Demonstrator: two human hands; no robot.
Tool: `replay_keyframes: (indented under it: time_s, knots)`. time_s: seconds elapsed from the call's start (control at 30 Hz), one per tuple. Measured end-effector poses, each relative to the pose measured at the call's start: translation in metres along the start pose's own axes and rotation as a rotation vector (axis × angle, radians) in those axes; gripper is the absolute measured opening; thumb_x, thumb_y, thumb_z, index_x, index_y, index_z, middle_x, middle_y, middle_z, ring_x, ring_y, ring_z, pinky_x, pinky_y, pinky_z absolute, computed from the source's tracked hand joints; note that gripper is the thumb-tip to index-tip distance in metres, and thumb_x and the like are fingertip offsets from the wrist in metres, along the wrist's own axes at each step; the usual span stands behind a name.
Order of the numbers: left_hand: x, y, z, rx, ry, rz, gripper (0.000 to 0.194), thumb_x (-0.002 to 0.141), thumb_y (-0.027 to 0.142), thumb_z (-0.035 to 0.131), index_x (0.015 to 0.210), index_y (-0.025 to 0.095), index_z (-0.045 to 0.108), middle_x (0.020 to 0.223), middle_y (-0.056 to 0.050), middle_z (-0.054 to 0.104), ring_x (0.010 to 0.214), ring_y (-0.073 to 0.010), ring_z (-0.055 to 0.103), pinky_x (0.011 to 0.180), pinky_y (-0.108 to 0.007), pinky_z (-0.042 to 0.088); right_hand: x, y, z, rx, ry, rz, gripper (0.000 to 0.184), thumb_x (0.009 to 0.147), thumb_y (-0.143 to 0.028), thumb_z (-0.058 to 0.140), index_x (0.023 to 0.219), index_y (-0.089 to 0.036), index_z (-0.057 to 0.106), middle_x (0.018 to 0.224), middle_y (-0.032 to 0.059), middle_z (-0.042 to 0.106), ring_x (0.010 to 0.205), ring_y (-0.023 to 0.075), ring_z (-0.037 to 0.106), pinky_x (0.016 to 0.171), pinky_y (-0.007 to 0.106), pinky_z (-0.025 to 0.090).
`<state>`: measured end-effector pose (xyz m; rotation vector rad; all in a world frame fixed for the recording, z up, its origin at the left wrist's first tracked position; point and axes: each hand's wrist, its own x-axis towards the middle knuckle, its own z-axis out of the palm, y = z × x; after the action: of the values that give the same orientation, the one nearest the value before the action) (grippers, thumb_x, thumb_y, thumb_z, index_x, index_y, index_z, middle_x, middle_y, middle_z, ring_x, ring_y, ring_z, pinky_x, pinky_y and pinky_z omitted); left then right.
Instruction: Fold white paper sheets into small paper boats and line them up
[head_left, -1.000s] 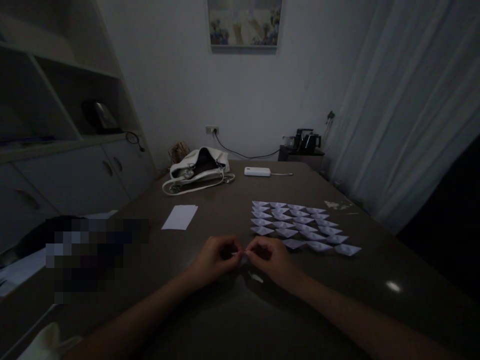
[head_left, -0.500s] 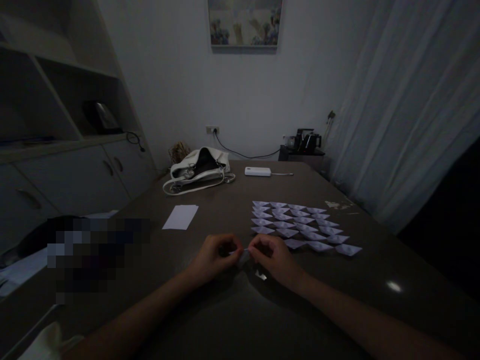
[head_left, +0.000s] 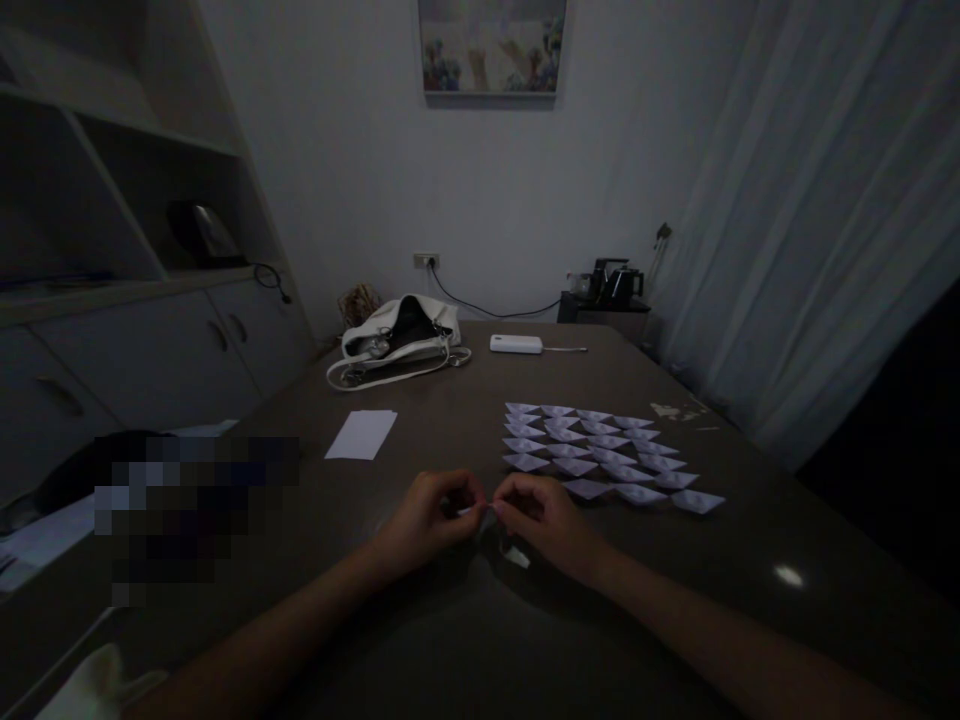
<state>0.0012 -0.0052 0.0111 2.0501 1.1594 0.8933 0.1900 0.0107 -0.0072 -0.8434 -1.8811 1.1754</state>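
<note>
Low over the near middle of the table, my left hand (head_left: 441,515) and my right hand (head_left: 546,520) meet fingertip to fingertip. Both pinch a small piece of folded white paper (head_left: 489,507), mostly hidden by the fingers. Below my right fingers a pale patch (head_left: 516,556) shows; I cannot tell whether it is paper or a reflection. Just beyond my right hand, several folded paper boats (head_left: 574,466) stand in rows. A small stack of white paper sheets (head_left: 362,435) lies beyond my left hand.
A white handbag (head_left: 405,345) sits at the far left of the table (head_left: 465,640). Near the back lies a white power bank (head_left: 516,344) with a short cable. Paper scraps (head_left: 671,411) are at the right edge. A blurred-out area covers the left side.
My fingertips have drawn slightly closer together, and less of the paper shows between them. The pale patch below has shifted a little. The boats and sheets stay put.
</note>
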Motion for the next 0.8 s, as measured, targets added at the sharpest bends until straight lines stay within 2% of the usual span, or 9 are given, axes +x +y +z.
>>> replay_keyframes:
  time_s: [0.27,0.5,0.8]
  knots:
    - [0.0007,0.0012,0.0011,-0.027,-0.053,-0.005,0.012,0.078,0.022,0.056,0.074,0.012,0.063,0.065,-0.001,0.061,0.061,-0.0120,0.054,0.057,-0.020,0.041,0.0006,0.0033,-0.0016,-0.025,-0.019,-0.025,0.011,0.081,-0.024,0.057,0.074,-0.017,0.060,0.062,-0.0023,0.053,0.056,0.0094,0.049,0.050,0.019,0.037]
    - [0.0008,0.0026,0.0003,-0.069,-0.105,-0.012,0.018,0.084,0.028,0.054,0.081,0.012,0.063,0.067,-0.001,0.062,0.062,-0.0122,0.055,0.057,-0.020,0.041,0.0010,0.0066,-0.0020,-0.003,0.013,-0.030,0.010,0.079,-0.023,0.058,0.072,-0.017,0.058,0.062,-0.0026,0.052,0.055,0.0099,0.049,0.051,0.020,0.037]
    - [0.0026,-0.0003,-0.0001,-0.020,-0.022,-0.055,0.024,0.087,0.036,0.053,0.087,0.013,0.062,0.070,-0.002,0.062,0.061,-0.0128,0.054,0.055,-0.021,0.040,0.0017,0.0066,-0.0037,-0.040,0.159,-0.041,0.011,0.077,-0.022,0.056,0.067,-0.018,0.054,0.059,-0.0030,0.049,0.053,0.0105,0.046,0.050,0.022,0.035]
